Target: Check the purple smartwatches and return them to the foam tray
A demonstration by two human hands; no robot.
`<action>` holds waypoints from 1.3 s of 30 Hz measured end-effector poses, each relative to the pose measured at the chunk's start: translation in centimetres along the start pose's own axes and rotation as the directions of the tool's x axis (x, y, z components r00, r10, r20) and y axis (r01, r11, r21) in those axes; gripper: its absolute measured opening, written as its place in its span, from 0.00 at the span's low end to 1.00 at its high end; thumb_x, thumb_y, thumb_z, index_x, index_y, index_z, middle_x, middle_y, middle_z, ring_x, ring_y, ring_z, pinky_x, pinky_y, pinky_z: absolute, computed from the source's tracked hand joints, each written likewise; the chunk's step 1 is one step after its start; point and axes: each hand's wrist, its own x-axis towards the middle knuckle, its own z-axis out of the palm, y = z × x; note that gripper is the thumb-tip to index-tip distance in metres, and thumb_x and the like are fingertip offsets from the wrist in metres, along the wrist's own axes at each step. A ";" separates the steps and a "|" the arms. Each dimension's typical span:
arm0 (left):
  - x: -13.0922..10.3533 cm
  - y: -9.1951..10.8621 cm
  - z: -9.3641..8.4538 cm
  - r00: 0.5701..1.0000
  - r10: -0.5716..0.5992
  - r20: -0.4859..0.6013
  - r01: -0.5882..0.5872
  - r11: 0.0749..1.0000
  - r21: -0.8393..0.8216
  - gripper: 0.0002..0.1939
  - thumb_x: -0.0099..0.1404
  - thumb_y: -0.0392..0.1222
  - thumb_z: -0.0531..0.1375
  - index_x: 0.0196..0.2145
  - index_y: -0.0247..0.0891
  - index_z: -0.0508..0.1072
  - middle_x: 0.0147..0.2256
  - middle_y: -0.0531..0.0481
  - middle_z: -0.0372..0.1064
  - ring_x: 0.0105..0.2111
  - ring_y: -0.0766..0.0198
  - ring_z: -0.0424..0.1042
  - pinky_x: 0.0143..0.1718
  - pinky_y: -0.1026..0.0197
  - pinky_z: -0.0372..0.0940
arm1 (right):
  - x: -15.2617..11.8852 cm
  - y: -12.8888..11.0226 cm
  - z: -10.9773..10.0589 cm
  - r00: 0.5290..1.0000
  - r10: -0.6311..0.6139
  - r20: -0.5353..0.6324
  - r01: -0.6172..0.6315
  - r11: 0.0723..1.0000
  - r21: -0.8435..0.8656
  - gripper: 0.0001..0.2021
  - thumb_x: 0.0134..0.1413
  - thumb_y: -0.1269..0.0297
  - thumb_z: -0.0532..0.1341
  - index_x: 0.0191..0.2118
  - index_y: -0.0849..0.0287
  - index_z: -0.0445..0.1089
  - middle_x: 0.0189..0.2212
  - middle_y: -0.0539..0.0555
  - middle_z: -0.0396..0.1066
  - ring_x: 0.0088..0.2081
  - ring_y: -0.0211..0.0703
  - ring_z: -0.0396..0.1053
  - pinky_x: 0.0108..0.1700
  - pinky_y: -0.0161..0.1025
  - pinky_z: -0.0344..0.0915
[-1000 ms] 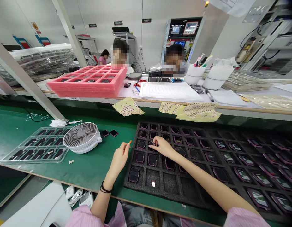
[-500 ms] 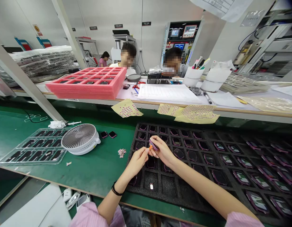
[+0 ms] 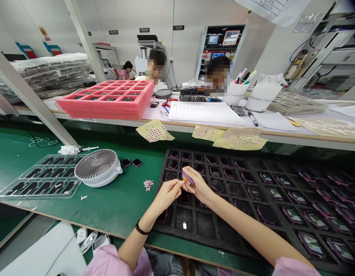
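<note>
OK so the purple watch (image 3: 190,178) is up off the foam tray (image 3: 204,224) now, gripped in my right hand (image 3: 199,185), and my left hand (image 3: 167,194), pinching an orange piece (image 3: 185,179), has come in to work its edge.

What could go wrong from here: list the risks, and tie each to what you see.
1. The left hand has an orange piece at, or very near, the purple-edged device in the right hand; a slip might scratch it.
2. That device is held above the black foam tray, so a drop could strike the watch-like devices there.
3. Small loose slips lie uncovered near the fan; a draught might scatter them.
</note>
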 end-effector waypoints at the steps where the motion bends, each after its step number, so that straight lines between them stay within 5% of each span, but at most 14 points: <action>1: 0.0 0.1 0.1 1.000 0.004 -0.005 -0.004 1.000 -0.015 0.21 0.65 0.55 0.51 0.28 0.35 0.69 0.15 0.60 0.51 0.13 0.75 0.45 0.14 0.68 0.41 | 0.0 0.0 0.1 1.000 0.024 0.016 -0.024 0.999 0.039 0.17 0.47 0.53 0.66 0.27 0.58 0.61 0.12 0.40 0.59 0.09 0.25 0.48 0.12 0.26 0.42; 6: -0.2 0.2 0.7 0.998 0.017 -0.054 -0.022 0.995 -0.093 0.22 0.64 0.58 0.53 0.28 0.35 0.69 0.14 0.61 0.51 0.13 0.75 0.45 0.14 0.68 0.40 | 0.0 0.1 0.5 0.998 0.061 0.020 -0.064 0.982 0.180 0.16 0.44 0.56 0.68 0.27 0.57 0.60 0.13 0.40 0.58 0.10 0.23 0.39 0.10 0.25 0.35; 18: -0.2 0.2 0.4 0.996 -0.050 -0.076 0.034 0.980 -0.196 0.24 0.60 0.62 0.55 0.27 0.35 0.68 0.12 0.62 0.51 0.10 0.77 0.43 0.12 0.69 0.40 | 0.2 0.4 0.3 0.997 0.063 0.036 -0.068 0.984 0.167 0.17 0.47 0.55 0.66 0.22 0.57 0.58 0.10 0.40 0.53 0.10 0.24 0.38 0.11 0.27 0.40; 24: 0.7 0.2 0.4 0.989 -0.020 -0.144 -0.008 0.982 -0.189 0.23 0.55 0.61 0.61 0.23 0.36 0.65 0.17 0.58 0.59 0.15 0.75 0.55 0.16 0.70 0.51 | -0.1 2.0 0.6 0.997 -0.022 -0.068 0.023 0.999 0.024 0.12 0.49 0.56 0.63 0.36 0.55 0.64 0.16 0.42 0.61 0.13 0.29 0.50 0.16 0.29 0.49; 28: 0.6 0.2 -0.5 0.980 -0.109 -0.168 0.076 0.979 -0.190 0.21 0.55 0.59 0.60 0.22 0.38 0.61 0.14 0.62 0.50 0.12 0.76 0.46 0.13 0.70 0.42 | 0.0 1.8 0.0 0.989 -0.130 -0.072 0.114 0.973 -0.200 0.12 0.51 0.55 0.61 0.38 0.54 0.64 0.22 0.44 0.62 0.20 0.32 0.57 0.22 0.31 0.54; 31: -0.3 0.0 -3.1 0.952 -0.131 -0.277 0.100 0.987 -0.124 0.19 0.56 0.57 0.58 0.22 0.39 0.59 0.14 0.63 0.45 0.13 0.75 0.42 0.14 0.69 0.41 | 1.0 0.9 -2.0 0.950 -0.300 -0.085 0.217 0.830 -0.513 0.11 0.57 0.52 0.54 0.39 0.53 0.62 0.26 0.46 0.62 0.24 0.35 0.60 0.25 0.33 0.57; 34: -1.4 -0.7 -6.7 0.899 -0.034 -0.436 0.114 0.981 0.157 0.19 0.56 0.57 0.56 0.21 0.39 0.57 0.17 0.60 0.48 0.16 0.73 0.47 0.18 0.68 0.44 | 2.3 0.7 -4.4 0.918 -0.394 -0.042 0.236 0.628 -0.741 0.10 0.58 0.53 0.53 0.39 0.54 0.61 0.28 0.47 0.65 0.29 0.38 0.64 0.31 0.36 0.60; 39: -2.2 -2.5 -9.8 0.882 -0.027 -0.470 0.338 0.731 0.593 0.18 0.57 0.52 0.52 0.18 0.41 0.51 0.15 0.58 0.48 0.17 0.68 0.53 0.22 0.66 0.47 | 2.8 2.3 -5.3 0.934 -0.353 0.053 0.201 0.397 -0.896 0.04 0.54 0.64 0.60 0.35 0.56 0.65 0.25 0.47 0.67 0.28 0.41 0.66 0.34 0.38 0.60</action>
